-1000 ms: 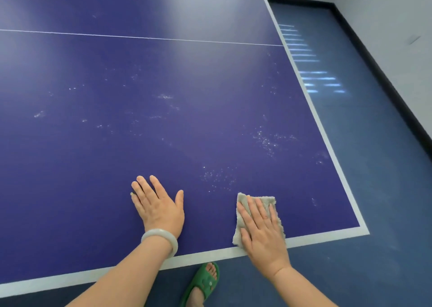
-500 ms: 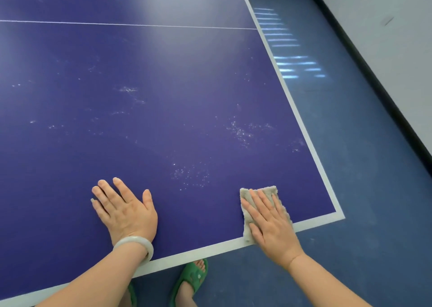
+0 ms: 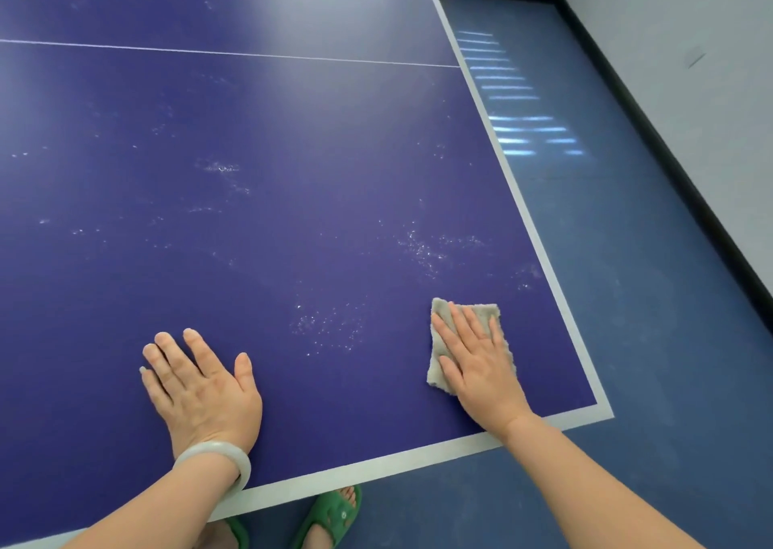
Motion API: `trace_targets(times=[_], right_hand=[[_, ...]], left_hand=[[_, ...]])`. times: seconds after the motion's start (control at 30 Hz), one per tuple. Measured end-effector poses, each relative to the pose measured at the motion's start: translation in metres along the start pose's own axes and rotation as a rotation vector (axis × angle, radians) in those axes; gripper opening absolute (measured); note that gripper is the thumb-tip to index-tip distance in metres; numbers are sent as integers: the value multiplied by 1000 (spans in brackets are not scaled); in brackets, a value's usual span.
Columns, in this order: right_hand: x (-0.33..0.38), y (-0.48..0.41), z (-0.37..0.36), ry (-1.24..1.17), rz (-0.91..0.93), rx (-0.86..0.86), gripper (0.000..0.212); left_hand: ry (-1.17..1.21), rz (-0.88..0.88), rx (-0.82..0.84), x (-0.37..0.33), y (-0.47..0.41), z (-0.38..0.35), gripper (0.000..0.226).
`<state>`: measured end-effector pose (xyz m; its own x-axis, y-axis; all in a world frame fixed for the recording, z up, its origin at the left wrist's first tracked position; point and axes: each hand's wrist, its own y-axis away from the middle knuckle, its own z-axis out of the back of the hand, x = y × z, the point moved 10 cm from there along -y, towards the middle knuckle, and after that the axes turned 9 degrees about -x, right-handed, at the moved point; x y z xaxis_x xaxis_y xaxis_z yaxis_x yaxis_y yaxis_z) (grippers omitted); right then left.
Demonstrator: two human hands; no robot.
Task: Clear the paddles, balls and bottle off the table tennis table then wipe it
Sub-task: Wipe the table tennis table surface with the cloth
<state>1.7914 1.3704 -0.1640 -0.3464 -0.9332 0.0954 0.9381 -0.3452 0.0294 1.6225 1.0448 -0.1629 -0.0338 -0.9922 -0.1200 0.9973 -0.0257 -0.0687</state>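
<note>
The blue table tennis table point(image 3: 293, 151) fills most of the view, with white edge lines and pale dusty specks scattered over it. A grey-beige cloth point(image 3: 477, 312) lies near the table's front right corner. My right hand point(image 3: 477, 360) presses flat on the cloth with straight fingers. My left hand point(image 3: 200, 385), with a pale bangle at the wrist, rests flat on the table near the front edge, fingers spread. No paddles, balls or bottle are in view.
Blue floor point(image 3: 648, 339) runs along the table's right side, bounded by a black skirting board and a grey wall point(image 3: 690, 25). Bright light stripes lie on the floor. My feet in green slippers point(image 3: 330, 515) stand just under the table's front edge.
My right hand has slid the cloth to the right along the front edge, towards the corner. The left hand stays flat on the table.
</note>
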Motion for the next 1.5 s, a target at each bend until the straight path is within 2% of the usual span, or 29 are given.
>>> trace_targets(times=[0.07,0.17,0.27,0.37,0.47,0.6,0.67,0.73,0.83,0.9,1.0,1.07,1.13,1.2,1.27,1.37,1.43,1.5], right_hand=[[-49,5,9,27,-155,-51,57],[-135,7,15,35,-563,-53,55],[-164,-23,16,-16,-724,-36,58],[-157,-63,14,-44,-822,-10,59],[-93,-107,8,-26,-635,20,61],[18,-130,-4,17,-161,16,60],[24,-125,-5,4,-50,35,59],[-13,-114,0,-1,-147,21,58],[-82,-67,12,9,-532,-45,58],[-80,-40,13,30,-630,-72,60],[-31,-44,5,78,-555,-58,62],[12,-69,-2,68,-380,-41,63],[54,-93,-7,10,-130,-13,61],[62,-108,-7,-35,7,42,59],[31,-107,-4,-46,-75,50,58],[-25,-64,6,20,-388,-11,58],[-17,-24,5,29,-473,-29,58],[22,1,1,11,-442,-34,64]], left_hand=[[-2,3,-3,0,0,0,75],[-17,4,-3,0,0,-1,75],[-47,3,8,-1,-1,-2,76],[-60,3,9,-2,-1,-1,76],[-91,-2,23,-2,-1,0,77],[-89,-4,33,-3,0,1,78],[-86,-8,34,-3,-1,1,78],[-83,-6,41,-2,-1,0,78],[-86,0,57,-3,-1,1,78],[-92,-2,66,-3,-2,0,79],[-94,-3,71,-3,-1,0,78],[-89,-3,69,-3,-1,0,78],[-95,-6,72,-3,-1,1,78],[-86,-6,74,-4,-2,0,78],[-82,-7,70,-3,-2,0,78],[-84,-6,68,-2,-1,-1,77],[-82,-5,67,-2,-2,-2,77],[-77,-5,66,-2,-2,-3,77]])
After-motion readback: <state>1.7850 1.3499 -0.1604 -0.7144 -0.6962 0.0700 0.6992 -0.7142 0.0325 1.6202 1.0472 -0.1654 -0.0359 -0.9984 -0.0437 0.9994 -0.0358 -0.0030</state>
